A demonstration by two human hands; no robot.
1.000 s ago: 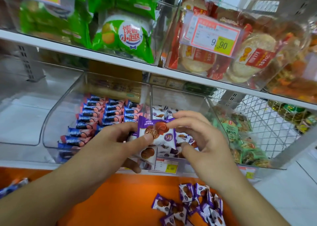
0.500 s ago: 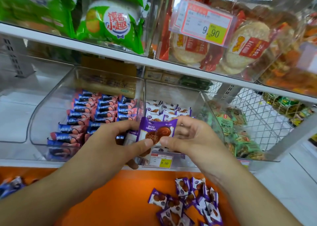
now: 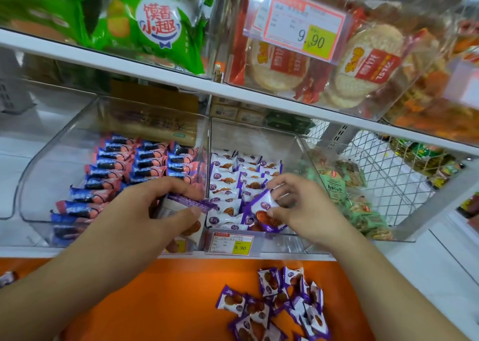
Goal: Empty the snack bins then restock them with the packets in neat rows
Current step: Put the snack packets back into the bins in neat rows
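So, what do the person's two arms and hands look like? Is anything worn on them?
Both forearms are bare as far as the picture shows: no sleeves, gloves, watch or rings are visible. The left hand and the right hand have short, plain fingernails.

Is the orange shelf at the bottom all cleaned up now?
No, a pile of purple packets lies loose on the orange shelf, not yet in the bin.

The left hand covers most of its packet. The loose pile runs off the bottom edge. Small print on the price tag is unreadable.
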